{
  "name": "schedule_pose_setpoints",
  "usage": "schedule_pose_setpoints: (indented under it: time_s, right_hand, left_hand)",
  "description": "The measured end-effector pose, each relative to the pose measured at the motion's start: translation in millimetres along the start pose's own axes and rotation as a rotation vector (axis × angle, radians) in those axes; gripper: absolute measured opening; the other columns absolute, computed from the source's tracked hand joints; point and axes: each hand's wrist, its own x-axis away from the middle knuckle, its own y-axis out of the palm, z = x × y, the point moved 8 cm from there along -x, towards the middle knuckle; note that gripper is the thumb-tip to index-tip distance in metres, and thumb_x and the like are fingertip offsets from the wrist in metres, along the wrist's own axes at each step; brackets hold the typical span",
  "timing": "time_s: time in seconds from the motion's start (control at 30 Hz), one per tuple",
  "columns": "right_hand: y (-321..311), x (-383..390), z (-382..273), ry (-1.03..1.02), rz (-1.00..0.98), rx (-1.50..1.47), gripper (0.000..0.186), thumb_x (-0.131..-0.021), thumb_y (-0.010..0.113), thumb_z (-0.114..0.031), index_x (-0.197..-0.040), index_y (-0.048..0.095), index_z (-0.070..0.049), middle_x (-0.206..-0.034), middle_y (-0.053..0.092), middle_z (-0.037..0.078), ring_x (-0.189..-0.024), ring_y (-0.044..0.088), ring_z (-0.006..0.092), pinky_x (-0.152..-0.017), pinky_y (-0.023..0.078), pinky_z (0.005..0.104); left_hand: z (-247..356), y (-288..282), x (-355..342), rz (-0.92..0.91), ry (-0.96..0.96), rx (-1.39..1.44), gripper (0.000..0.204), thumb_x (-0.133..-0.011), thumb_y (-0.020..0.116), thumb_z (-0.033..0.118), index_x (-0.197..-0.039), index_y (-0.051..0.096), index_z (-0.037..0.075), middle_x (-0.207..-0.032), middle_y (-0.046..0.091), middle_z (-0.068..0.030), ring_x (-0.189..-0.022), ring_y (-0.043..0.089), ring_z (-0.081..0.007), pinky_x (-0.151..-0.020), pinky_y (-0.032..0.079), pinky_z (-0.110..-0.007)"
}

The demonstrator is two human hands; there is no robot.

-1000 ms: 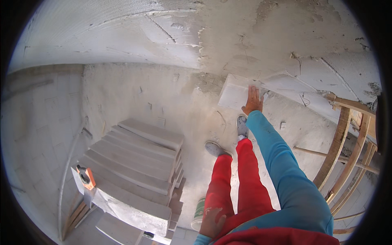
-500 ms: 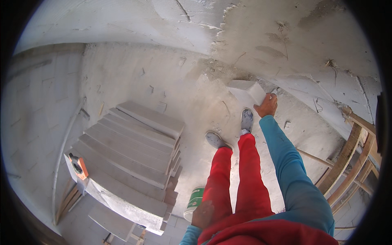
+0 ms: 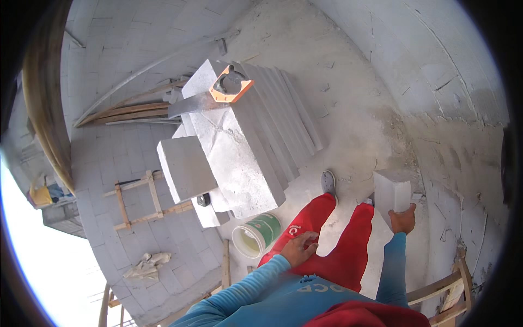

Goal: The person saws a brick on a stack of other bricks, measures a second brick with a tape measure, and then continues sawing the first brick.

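Observation:
My right hand (image 3: pixel 403 219) grips the near end of a white masonry block (image 3: pixel 392 193), with the thumb and fingers at its lower edge. The block is beside my right leg; whether it is clear of the floor I cannot tell. My left hand (image 3: pixel 299 249) is empty in front of my left thigh, fingers loosely bent and apart. To the left stands a stack of long white blocks (image 3: pixel 272 125). On top of its far end lies a handsaw (image 3: pixel 231 87) with an orange and black handle.
A green and white bucket (image 3: pixel 267 228) stands between the stack and my left leg. Farther left are a wooden frame (image 3: pixel 136 201), a crumpled cloth (image 3: pixel 147 266) and planks (image 3: pixel 133 111). Timber (image 3: pixel 441 291) is at the lower right, near the right wall (image 3: pixel 457 152).
My view has swung left toward the stack and bucket. The right hand, earlier at the block's end, now grips it closer to me. My left hand has come up in front of my thigh.

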Motion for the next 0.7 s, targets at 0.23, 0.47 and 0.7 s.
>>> schedule_pose_setpoints:
  time_s: [0.23,0.47,0.7]
  right_hand:
    - [-144.0,136.5,-108.2,-0.265,0.185,0.053,0.076,-0.056,0.088,-0.023,-0.122,0.054,-0.010,-0.108,0.073,0.023,-0.099,0.071,0.0456,-0.089,0.056,0.0513]
    - [-258.9,288.6,-232.1,-0.520,0.294,-0.042,0.077,-0.054,0.089,-0.019,-0.123,0.056,-0.009,-0.106,0.070,0.017,-0.097,0.070,0.0333,-0.091,0.053,0.0422]
    - [-288.5,416.2,-362.4,-0.990,0.399,-0.102,0.074,-0.057,0.087,-0.016,-0.124,0.058,-0.008,-0.105,0.068,0.011,-0.096,0.065,0.0268,-0.095,0.049,0.0385]
  left_hand:
    - [55.3,-15.4,-5.1,-0.179,0.183,0.181,0.070,-0.099,0.070,0.027,-0.158,0.037,0.009,-0.150,0.052,-0.0212,-0.124,0.065,-0.0314,-0.104,0.054,-0.044]
    - [104.0,-110.5,53.6,-0.268,0.404,0.397,0.090,-0.100,0.070,0.031,-0.166,0.014,0.006,-0.165,0.029,-0.0251,-0.137,0.055,-0.0357,-0.115,0.046,-0.045]
    - [108.7,-202.2,124.2,-0.184,0.667,0.725,0.116,-0.097,0.077,0.034,-0.166,-0.011,0.006,-0.171,0.010,-0.0286,-0.151,0.039,-0.0403,-0.121,0.037,-0.049]
